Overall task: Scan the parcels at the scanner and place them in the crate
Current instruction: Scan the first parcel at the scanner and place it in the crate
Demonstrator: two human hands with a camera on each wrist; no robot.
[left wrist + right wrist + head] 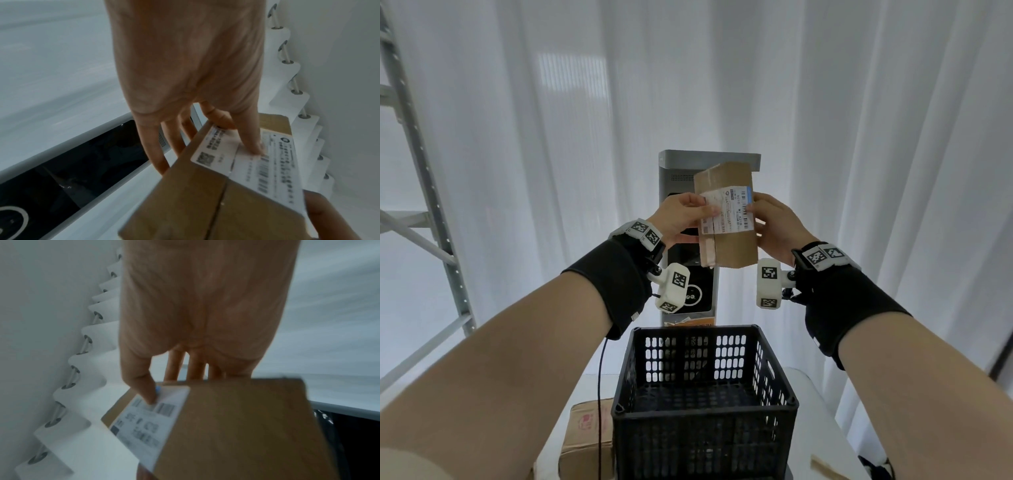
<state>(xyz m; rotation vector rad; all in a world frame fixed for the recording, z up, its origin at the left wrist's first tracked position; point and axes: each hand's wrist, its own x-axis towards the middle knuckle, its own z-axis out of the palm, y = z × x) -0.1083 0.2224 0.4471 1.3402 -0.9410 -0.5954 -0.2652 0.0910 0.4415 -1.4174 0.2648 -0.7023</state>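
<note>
A brown cardboard parcel (726,219) is held up in front of the grey scanner (685,192), its white shipping label (727,210) facing the person and its taped seam running down the left part of that face. The scanner is a tall upright column with a dark screen, standing just beyond the far side of the black lattice crate (705,394). Left of the crate's near corner lies another cardboard parcel (585,442), partly hidden.

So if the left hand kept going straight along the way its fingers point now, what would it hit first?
Probably the scanner. The left hand grips the parcel, fingers aimed forward past the box's edge toward the grey housing beside the dark screen. How wide the gap is cannot be told.
</note>
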